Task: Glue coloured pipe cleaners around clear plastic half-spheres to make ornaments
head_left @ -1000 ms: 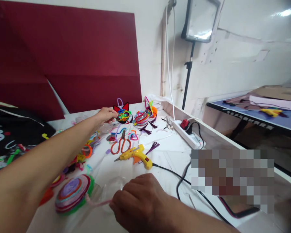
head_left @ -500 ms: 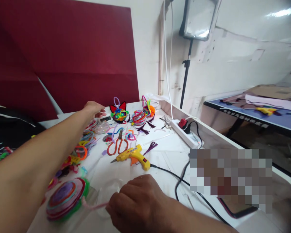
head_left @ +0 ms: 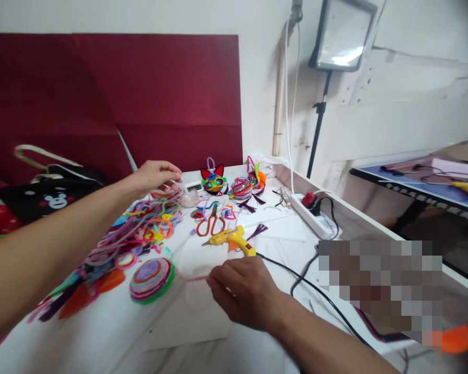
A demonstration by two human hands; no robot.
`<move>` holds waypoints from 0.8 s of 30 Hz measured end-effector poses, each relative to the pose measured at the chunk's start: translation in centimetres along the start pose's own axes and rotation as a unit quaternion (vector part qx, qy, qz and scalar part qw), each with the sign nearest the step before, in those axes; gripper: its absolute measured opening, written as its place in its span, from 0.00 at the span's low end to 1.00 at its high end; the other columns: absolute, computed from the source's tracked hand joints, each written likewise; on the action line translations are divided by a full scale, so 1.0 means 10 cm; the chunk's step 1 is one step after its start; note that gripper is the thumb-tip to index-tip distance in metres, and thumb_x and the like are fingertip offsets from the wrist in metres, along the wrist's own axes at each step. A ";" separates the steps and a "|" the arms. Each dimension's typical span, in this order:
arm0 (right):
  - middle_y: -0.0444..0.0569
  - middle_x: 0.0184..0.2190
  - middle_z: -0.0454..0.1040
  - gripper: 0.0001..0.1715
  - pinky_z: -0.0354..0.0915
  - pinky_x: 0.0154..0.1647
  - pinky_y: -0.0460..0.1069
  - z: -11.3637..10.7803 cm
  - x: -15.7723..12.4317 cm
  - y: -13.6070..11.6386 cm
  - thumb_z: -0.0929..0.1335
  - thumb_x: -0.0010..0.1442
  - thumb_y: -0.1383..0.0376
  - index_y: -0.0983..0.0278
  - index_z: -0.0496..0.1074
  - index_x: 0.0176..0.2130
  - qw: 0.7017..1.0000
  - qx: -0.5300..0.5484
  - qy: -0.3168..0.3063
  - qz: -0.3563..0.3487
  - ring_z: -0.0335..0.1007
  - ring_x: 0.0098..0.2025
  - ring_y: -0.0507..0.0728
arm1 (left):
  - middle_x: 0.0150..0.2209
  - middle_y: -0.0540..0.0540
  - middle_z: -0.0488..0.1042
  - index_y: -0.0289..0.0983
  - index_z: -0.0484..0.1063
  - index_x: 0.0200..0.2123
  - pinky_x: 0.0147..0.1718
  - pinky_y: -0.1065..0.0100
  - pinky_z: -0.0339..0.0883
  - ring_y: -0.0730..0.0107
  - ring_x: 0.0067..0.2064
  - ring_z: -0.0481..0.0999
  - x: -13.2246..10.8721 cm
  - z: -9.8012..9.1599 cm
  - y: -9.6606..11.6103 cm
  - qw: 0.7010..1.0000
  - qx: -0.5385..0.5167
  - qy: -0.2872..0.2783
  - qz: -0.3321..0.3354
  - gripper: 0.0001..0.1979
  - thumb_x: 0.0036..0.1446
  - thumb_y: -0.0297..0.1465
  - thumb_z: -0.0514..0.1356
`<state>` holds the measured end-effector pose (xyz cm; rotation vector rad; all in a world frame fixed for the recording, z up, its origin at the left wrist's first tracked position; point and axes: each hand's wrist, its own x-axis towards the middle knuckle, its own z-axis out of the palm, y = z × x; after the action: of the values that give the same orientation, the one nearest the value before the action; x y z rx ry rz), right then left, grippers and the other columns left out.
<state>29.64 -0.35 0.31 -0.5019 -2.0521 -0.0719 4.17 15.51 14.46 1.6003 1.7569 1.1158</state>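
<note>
My right hand (head_left: 237, 291) is closed on the end of a pink pipe cleaner (head_left: 193, 278), which stretches left over a white sheet. A dome of coiled, many-coloured pipe cleaners with a green rim (head_left: 152, 280) lies just left of it. My left hand (head_left: 161, 174) reaches to the back of the table, its fingers loosely curved and apart, with nothing visible in them. Below and beside it are a heap of pipe cleaners (head_left: 128, 234), a clear plastic ball (head_left: 189, 198) and a small white digital display (head_left: 194, 187).
A yellow glue gun (head_left: 232, 238) lies beyond my right hand, its cord running right. Orange-handled scissors (head_left: 211, 225), a cat-eared ornament (head_left: 214, 181), a striped ball (head_left: 242, 188) and purple tassels (head_left: 258, 230) lie behind. A power strip (head_left: 314, 215) sits along the right edge.
The view has swung left, showing more of the pipe cleaner heap and a black bag. My left hand has come away from the white display. My right hand keeps hold of the pink pipe cleaner.
</note>
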 end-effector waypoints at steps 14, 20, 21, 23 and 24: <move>0.48 0.30 0.76 0.09 0.66 0.30 0.45 0.05 -0.07 0.10 0.60 0.69 0.68 0.64 0.69 0.42 0.997 0.040 0.033 0.061 0.74 0.29 0.52 | 0.25 0.52 0.75 0.40 0.71 0.34 0.21 0.71 0.63 0.73 0.22 0.71 -1.34 -0.31 -1.10 0.976 -0.128 0.173 0.038 0.10 0.47 0.35 0.64; 0.46 0.29 0.76 0.12 0.68 0.27 0.44 0.01 -0.05 0.16 0.61 0.66 0.71 0.63 0.71 0.44 0.989 0.053 0.074 0.117 0.73 0.26 0.50 | 0.24 0.53 0.74 0.44 0.72 0.37 0.23 0.69 0.65 0.70 0.22 0.70 -1.49 -0.24 -1.41 0.973 -0.092 0.200 0.073 0.09 0.53 0.39 0.62; 0.46 0.29 0.76 0.12 0.69 0.27 0.44 0.00 -0.05 0.17 0.61 0.66 0.72 0.63 0.71 0.44 0.987 0.054 0.080 0.126 0.74 0.26 0.51 | 0.24 0.53 0.74 0.44 0.72 0.37 0.24 0.68 0.66 0.69 0.23 0.71 -1.50 -0.24 -1.43 0.973 -0.079 0.200 0.083 0.09 0.54 0.39 0.61; 0.47 0.30 0.76 0.12 0.69 0.27 0.44 -0.02 -0.04 0.18 0.61 0.64 0.72 0.63 0.71 0.43 0.985 0.052 0.088 0.139 0.74 0.26 0.51 | 0.23 0.54 0.73 0.45 0.73 0.39 0.26 0.68 0.68 0.68 0.24 0.72 -1.52 -0.25 -1.46 0.974 -0.046 0.196 0.101 0.09 0.56 0.40 0.60; 0.47 0.30 0.76 0.12 0.69 0.26 0.44 -0.03 -0.03 0.18 0.61 0.64 0.73 0.64 0.72 0.43 0.985 0.049 0.090 0.142 0.74 0.26 0.51 | 0.22 0.54 0.73 0.46 0.73 0.39 0.26 0.68 0.68 0.67 0.23 0.73 -1.53 -0.25 -1.47 0.975 -0.024 0.193 0.109 0.08 0.56 0.40 0.60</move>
<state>30.69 1.16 -0.13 -0.6956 -1.7820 0.1489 -3.31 0.55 1.23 1.6608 1.7975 1.6568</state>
